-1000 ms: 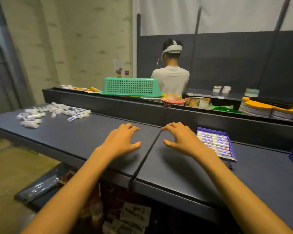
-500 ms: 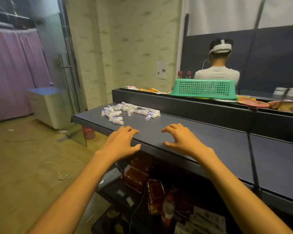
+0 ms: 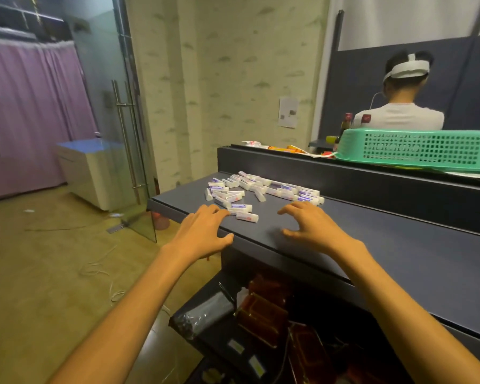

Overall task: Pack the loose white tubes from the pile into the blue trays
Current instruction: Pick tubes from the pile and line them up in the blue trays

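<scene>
- White tubes point(image 3: 261, 189) lie piled at the far left end of the desk point(image 3: 372, 245), just beyond both hands.
- Left hand point(image 3: 203, 231) and right hand point(image 3: 311, 225) hover spread and empty; better to gather several tubes aligned (no blue tray in view).
- Purple label print is too small to read.

Behind the dark counter

An upturned green basket point(image 3: 416, 149) sits on the ledge, a seated person point(image 3: 405, 106) beyond it; a white cabinet point(image 3: 94, 173) stands by purple curtains point(image 3: 31, 112).
</scene>
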Available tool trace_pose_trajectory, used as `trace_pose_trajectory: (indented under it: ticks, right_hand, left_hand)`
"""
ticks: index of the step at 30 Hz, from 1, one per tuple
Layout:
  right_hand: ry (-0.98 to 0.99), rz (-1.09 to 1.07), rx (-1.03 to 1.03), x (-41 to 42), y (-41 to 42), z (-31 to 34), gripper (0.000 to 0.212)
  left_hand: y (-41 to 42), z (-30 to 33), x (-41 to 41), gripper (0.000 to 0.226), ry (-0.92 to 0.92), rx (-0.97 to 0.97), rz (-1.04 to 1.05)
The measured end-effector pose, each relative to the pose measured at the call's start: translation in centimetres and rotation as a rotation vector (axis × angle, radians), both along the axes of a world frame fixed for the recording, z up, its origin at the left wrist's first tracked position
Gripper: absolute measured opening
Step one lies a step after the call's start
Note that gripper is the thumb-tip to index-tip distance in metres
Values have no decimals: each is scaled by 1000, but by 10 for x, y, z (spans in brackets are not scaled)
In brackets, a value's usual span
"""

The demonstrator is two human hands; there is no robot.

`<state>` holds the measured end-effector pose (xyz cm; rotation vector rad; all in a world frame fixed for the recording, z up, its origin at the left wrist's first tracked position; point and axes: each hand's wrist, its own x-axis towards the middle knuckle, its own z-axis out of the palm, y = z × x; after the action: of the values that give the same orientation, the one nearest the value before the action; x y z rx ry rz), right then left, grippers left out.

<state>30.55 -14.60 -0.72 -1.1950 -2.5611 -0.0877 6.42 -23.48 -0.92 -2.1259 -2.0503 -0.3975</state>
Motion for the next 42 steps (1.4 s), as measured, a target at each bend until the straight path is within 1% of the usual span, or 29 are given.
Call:
trace_pose_trajectory:
  ticks: [3, 6, 13, 16, 19, 22, 25, 28, 34, 37, 40, 42]
  right_hand:
    - [17, -22, -19, -22, 29, 0, 50]
    - [35, -61, -14, -38, 56, 3, 49]
    - [38, -182, -48, -58, 98, 6, 49]
    - [50, -258, -62, -59, 113, 5, 47]
    - [74, -341, -65, -60, 125, 3, 45]
    - [91, -445, -76, -63, 132, 2, 45]
    - [107, -564, -85, -64, 135, 5, 43]
    - [163, -660, -67, -60, 133, 7, 40]
    - [254, -817, -65, -35, 122, 7, 34]
    - [271, -846, -66, -28, 116, 8, 32]
    - [275, -848, -94, -23, 112, 5, 31]
    - [272, -840, -123, -22, 110, 2, 28]
  left_hand:
    - [36, 5, -25, 59, 9, -30, -35]
    - [74, 11, -44, 57, 1, -9, -74]
    - [157, 10, -62, 56, -97, -44, -215]
    - [194, 9, -64, 54, -128, -46, -308]
    - [229, 5, -64, 54, -112, -47, -410]
    - [260, 2, -64, 52, -95, -74, -551]
    - [287, -1, -60, 45, -80, -136, -710]
    - [301, -1, -53, 34, -13, -142, -833]
    - [318, -5, -47, 18, -72, -186, -876]
    - [320, -5, -45, 21, -97, -166, -885]
    - [318, -3, -42, 28, -174, -115, -892]
    - [315, 0, -39, 28, -204, -114, -890]
